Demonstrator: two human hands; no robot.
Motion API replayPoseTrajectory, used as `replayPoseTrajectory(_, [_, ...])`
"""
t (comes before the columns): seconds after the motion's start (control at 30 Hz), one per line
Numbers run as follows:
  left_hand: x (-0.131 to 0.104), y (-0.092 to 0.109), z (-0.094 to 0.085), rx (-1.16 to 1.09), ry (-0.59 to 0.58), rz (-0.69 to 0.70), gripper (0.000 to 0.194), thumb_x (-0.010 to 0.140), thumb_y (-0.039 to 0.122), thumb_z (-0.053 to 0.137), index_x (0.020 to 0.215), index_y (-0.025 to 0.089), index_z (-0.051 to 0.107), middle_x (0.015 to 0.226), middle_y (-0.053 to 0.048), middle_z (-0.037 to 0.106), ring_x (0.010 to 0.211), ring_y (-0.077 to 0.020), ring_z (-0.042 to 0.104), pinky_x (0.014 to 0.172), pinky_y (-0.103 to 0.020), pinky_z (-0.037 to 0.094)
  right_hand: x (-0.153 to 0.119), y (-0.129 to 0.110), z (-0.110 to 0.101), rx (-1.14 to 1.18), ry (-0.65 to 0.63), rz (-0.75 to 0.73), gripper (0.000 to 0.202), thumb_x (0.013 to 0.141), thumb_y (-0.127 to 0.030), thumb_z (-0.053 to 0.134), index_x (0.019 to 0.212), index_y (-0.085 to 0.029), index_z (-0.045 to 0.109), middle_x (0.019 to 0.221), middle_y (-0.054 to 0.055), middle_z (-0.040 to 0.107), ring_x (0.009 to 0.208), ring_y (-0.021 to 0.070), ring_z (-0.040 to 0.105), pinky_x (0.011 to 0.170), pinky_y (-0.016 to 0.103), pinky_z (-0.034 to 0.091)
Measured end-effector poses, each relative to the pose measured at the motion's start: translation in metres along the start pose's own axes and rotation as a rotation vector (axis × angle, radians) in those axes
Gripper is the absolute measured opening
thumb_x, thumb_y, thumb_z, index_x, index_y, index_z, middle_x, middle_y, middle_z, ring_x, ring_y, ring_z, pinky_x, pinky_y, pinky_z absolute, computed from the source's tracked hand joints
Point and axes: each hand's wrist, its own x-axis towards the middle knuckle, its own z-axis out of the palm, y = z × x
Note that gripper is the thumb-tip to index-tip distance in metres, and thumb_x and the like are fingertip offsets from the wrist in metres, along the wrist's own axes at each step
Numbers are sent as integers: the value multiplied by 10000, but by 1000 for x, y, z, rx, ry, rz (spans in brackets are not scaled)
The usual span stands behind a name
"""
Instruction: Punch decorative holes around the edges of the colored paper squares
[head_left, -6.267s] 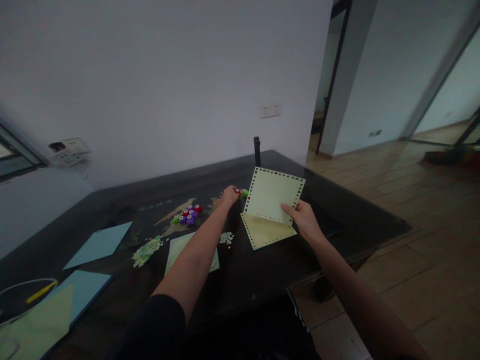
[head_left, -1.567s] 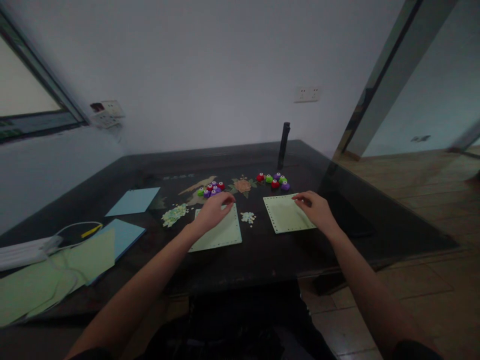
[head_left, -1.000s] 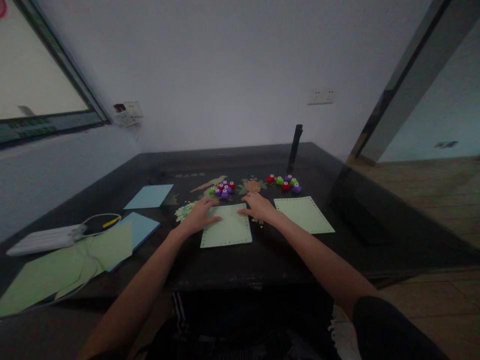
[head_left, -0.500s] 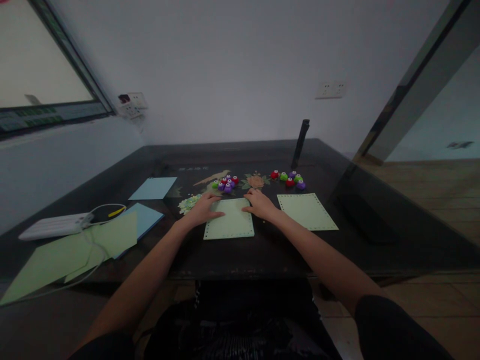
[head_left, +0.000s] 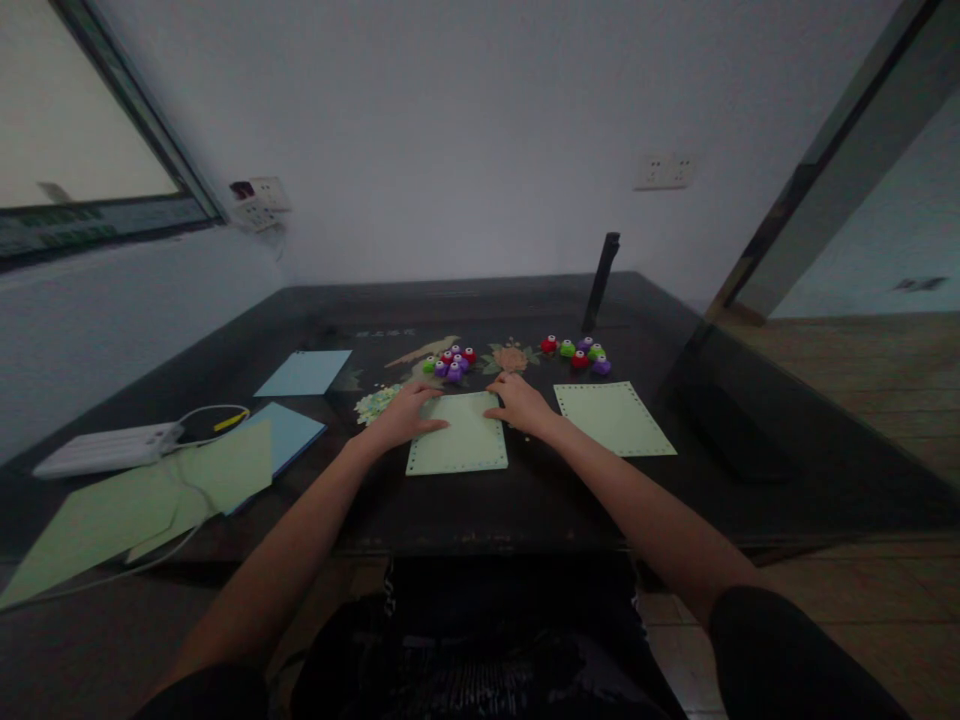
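The pale green sheet is touched on the bench by the left hand and right hand, each grip spread; its visible edges seem already punched, but what remains cannot be told.

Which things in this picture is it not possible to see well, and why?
In the head view:
Pale green dot-bordered paper sheet: left side partly behind the left hand.
Second pale green sheet: lower left corner behind the right forearm.
Thin white cable: cut off by the left edge.
Light lettering on black table: too small to read.
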Motion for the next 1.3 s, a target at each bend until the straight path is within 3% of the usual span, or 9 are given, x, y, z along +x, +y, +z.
replayPoseTrajectory(0.23, [-1,-1,0,-35,6,23,495,714,434,655,1130,181,566,1150,-109,550,1088,-250,510,961,-397,378,-1,-2,1,81,89,53,308,717,-234,689,1001,-173,587,1094,95,534,1044,221,514,841,318,411])
replayPoseTrajectory(0.43, [-1,0,0,-40,13,11,518,709,420,667,1159,194,545,1134,-105,547,1084,-255,503,947,-403,385,3,-3,1,182,124,147,171,728,-180,641,896,-182,605,826,33,638,773,170,584,689,264,410])
replayPoseTrajectory(0.63, [-1,3,-2,-25,18,-5,552,700,417,674,1177,175,538,1111,-108,517,1073,-250,495,936,-376,396,4,-6,1,339,180,173,121,719,-136,623,834,-163,651,772,40,678,717,157,616,658,246,425])
replayPoseTrajectory(0.9, [0,1,-2,-21,34,3,526,686,391,687,1138,178,522,1137,-102,514,1109,-258,473,955,-389,378,4,-2,2,493,150,207,117,731,-178,606,829,-132,648,683,41,659,635,147,601,613,240,416])
replayPoseTrajectory(1.07, [1,1,1,-76,58,10,547,666,368,706,1127,156,504,1143,-113,544,1101,-271,494,942,-408,384,4,1,6,616,103,185,103,698,-240,623,699,-154,566,553,-19,560,547,123,540,527,218,357])
replayPoseTrajectory(1.2, [2,5,-1,-176,119,-6,599,642,331,725,1170,170,492,1133,-106,560,1051,-264,528,919,-420,402,5,2,7,687,66,156,191,700,-262,596,595,-176,463,497,-41,480,517,118,507,508,222,328])
replayPoseTrajectory(1.3, [5,5,-2,-337,281,-93,712,624,312,740,1254,169,441,1149,-120,549,1017,-249,544,889,-413,428,6,5,3,748,103,171,215,712,-295,574,577,-179,453,496,-44,456,501,110,471,512,229,318])
